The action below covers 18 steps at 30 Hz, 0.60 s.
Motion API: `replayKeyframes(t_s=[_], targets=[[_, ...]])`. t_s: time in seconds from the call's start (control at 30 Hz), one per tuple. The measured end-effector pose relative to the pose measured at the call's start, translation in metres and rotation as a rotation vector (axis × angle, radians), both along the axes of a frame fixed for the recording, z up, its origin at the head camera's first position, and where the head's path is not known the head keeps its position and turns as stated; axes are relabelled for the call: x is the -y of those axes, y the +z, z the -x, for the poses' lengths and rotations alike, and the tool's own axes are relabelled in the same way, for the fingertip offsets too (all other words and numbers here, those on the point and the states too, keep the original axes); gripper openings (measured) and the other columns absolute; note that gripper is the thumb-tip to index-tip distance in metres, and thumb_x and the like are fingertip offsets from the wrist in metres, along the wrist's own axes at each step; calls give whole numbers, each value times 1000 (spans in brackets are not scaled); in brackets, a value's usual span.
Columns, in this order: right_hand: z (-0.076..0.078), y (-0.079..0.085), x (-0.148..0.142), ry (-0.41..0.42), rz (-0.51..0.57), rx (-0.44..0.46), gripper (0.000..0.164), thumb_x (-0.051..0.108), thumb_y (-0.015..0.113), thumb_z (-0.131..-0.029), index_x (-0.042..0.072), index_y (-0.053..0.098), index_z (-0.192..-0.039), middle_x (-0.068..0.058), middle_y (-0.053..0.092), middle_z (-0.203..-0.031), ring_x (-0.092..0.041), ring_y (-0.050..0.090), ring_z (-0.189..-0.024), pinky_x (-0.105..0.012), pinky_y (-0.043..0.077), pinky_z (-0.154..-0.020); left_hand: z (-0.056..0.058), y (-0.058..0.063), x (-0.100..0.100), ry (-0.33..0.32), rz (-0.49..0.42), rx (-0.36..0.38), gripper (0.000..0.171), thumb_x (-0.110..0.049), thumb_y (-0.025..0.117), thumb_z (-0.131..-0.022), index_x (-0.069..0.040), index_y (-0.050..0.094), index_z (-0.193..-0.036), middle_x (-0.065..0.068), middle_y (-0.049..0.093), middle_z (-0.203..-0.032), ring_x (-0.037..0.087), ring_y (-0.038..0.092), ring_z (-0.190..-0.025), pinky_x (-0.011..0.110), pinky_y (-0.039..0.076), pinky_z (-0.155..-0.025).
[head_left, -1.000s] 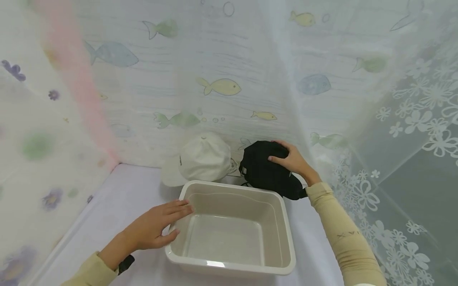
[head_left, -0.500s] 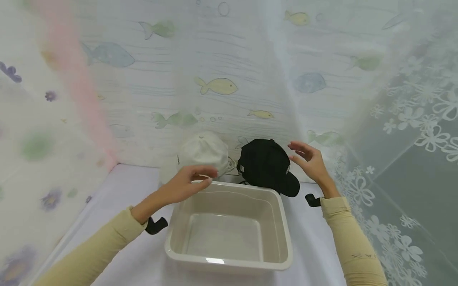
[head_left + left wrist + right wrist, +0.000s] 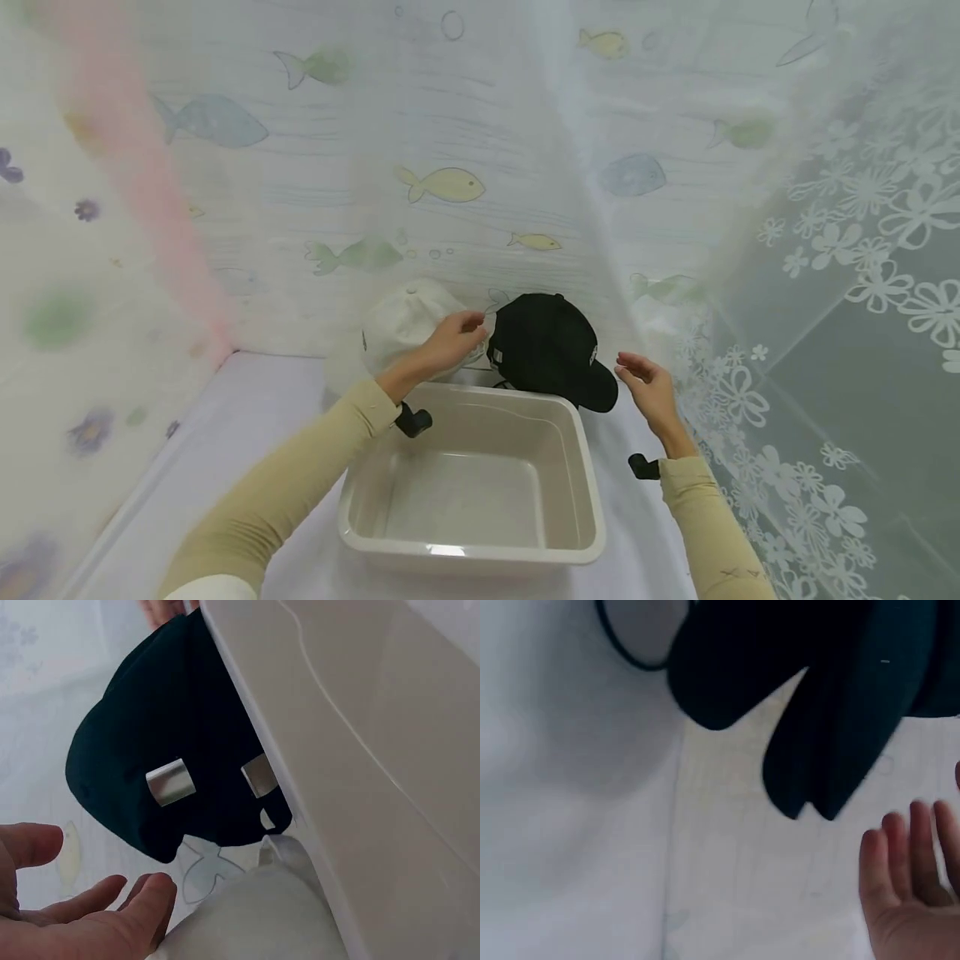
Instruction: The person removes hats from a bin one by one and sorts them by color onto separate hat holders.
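Note:
A black baseball cap (image 3: 542, 346) sits at the back wall, its brim toward the right. My left hand (image 3: 450, 340) is at its left side, in front of a white cap (image 3: 397, 317) that it partly hides. In the left wrist view the left hand's fingers (image 3: 154, 900) are spread, with a gap to the black cap (image 3: 150, 727) and its metal strap pieces. Right of the brim hovers my right hand (image 3: 648, 392), fingers loosely extended and holding nothing. The right wrist view has this hand (image 3: 907, 892) below the dark cap (image 3: 840, 712), apart from it.
A beige plastic basin (image 3: 465, 496) stands in front of both caps on a white cloth surface (image 3: 277, 400). Behind them hangs a sheer curtain (image 3: 495, 125) printed with fish. A flowered net (image 3: 847, 333) closes the right side.
My right hand has let go of the black cap and drawn back to the right and toward me. The left hand has left the basin's rim and moved right to the black cap's side.

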State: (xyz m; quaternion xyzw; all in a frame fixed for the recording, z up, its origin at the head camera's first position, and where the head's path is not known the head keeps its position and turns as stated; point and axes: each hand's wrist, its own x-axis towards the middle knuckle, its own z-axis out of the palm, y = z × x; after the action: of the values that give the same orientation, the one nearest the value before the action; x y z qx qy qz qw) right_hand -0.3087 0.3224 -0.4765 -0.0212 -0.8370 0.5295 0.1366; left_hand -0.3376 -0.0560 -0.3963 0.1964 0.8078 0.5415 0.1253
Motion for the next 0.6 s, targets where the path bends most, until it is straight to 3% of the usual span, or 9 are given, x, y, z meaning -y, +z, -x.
replayKeyframes(t_s=[0.13,0.27,0.43,0.6], targets=[[-2,-14,-1,-63,-10,147,45,15,63,-101,-8,55,-139,-30,57,-138,4,59,-96,-9,47,-80,11,-5,-13,54,-100,88,50,-22,45,-110,2,39,-153,21,43,-155,36,44,-142,47,41,-117],[-3,-23,-1,-14,28,266,53,21,59,-104,-13,46,-143,-32,52,-142,-1,59,-99,-13,52,-84,22,-7,-23,101,-292,263,49,-17,44,-110,9,38,-151,26,46,-150,37,47,-140,43,41,-116],[-5,-22,-2,60,114,323,55,21,53,-107,-20,41,-142,-35,51,-137,-2,62,-87,-20,58,-83,34,-7,-33,197,-460,473,45,-13,48,-108,10,45,-146,26,52,-145,33,53,-136,38,45,-113],[-8,-17,-2,89,135,362,55,21,52,-107,-22,41,-141,-35,49,-138,-7,61,-90,-23,59,-84,37,-10,-39,260,-525,549,42,-16,57,-105,7,53,-140,19,62,-128,26,63,-117,37,50,-108]])
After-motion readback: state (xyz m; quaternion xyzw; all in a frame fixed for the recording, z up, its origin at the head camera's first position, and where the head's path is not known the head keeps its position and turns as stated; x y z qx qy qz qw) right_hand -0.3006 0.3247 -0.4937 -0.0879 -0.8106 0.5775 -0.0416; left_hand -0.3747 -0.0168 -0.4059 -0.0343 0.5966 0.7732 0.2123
